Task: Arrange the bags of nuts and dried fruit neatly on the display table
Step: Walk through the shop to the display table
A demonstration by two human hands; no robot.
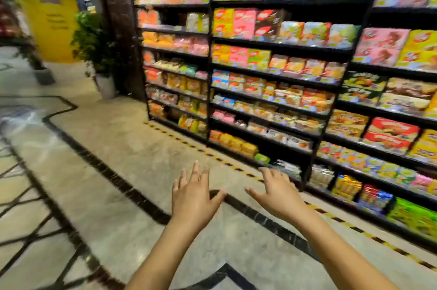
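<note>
Bags (238,145) on shelves (290,1), writing blurred

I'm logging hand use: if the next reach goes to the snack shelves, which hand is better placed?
Probably the right. The right hand is open and empty on the side of the shelves, fingers pointing toward the lowest packets. The left hand, equally open, is over the floor, farther off.
</note>
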